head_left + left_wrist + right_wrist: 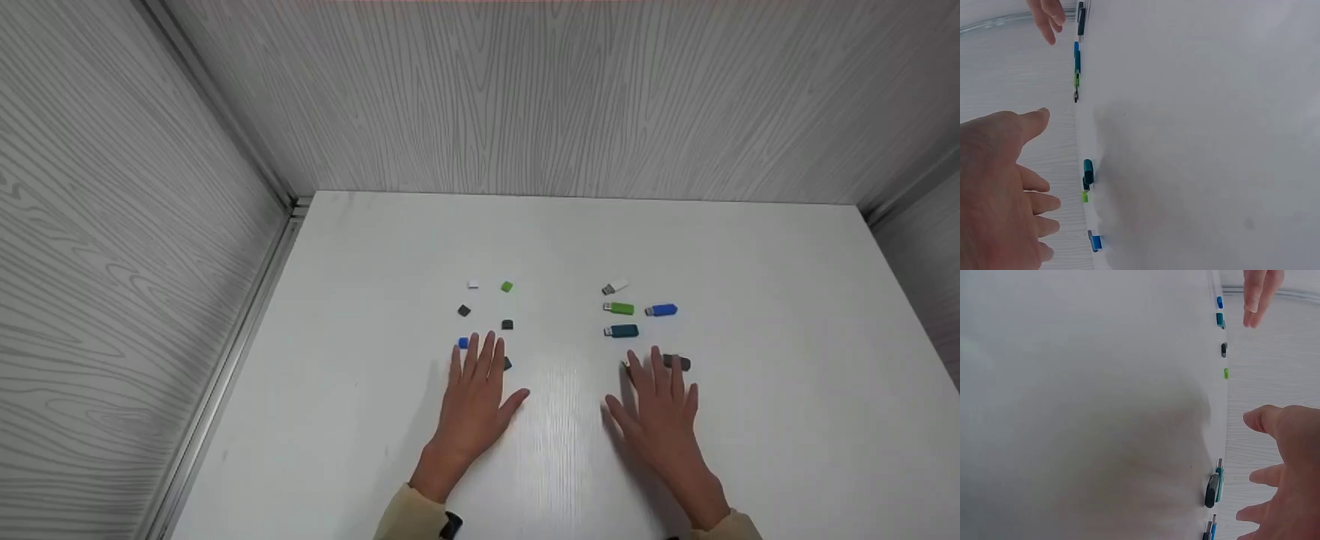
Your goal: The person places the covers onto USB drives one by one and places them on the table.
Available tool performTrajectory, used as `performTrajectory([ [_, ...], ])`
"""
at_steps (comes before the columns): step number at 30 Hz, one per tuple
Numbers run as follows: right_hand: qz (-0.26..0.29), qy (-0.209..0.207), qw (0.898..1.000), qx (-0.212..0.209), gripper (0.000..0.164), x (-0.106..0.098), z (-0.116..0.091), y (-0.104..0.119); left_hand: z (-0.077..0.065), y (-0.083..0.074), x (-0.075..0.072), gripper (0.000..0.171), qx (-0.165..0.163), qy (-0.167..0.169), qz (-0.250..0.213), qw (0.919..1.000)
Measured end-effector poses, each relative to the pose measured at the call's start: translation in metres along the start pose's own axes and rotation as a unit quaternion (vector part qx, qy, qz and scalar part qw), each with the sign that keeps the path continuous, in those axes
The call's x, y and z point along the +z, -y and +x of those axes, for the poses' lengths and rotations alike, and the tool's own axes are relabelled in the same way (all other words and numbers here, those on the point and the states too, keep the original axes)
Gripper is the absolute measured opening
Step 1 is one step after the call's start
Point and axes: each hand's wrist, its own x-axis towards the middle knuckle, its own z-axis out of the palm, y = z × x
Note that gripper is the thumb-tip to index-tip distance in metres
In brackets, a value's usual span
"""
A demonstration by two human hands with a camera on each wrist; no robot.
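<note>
Above the white table my left hand (474, 401) is spread with straight fingers, holding nothing. Its fingertips overlap a blue cap (463, 343) and a teal cap (508, 364) in the head view. Beyond them lie a white cap (473, 285), a green cap (507, 286) and two dark caps, one of them at the left (464, 310). My right hand (660, 420), also spread and holding nothing, partly covers a dark USB stick (679, 363) and hides most of another. Farther off are a teal USB stick (622, 331), a green one (619, 308), a blue one (661, 310) and a white one (617, 286).
The white table (337, 337) meets a wood-grain panel (525, 97) at the back. Another panel (112, 262) rises along the left, with a metal rail (247, 300) at its foot. A third panel (926, 247) stands at the right.
</note>
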Motion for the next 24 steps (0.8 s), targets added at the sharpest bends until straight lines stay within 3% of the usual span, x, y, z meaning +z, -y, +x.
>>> performTrajectory([
  [9,0.058,-0.097,0.992,-0.054,0.043,-0.008,0.015,0.000,0.004,-0.001,-0.001,0.060,-0.020,-0.025,-0.043,0.9985],
  [17,0.084,-0.060,0.994,-0.018,0.043,-0.011,0.025,0.004,0.006,0.002,0.003,0.050,-0.004,-0.058,-0.064,0.9963],
  [24,0.092,-0.046,0.995,-0.016,0.044,-0.012,0.031,0.002,0.009,0.004,0.004,0.049,0.000,-0.059,-0.048,0.9971],
])
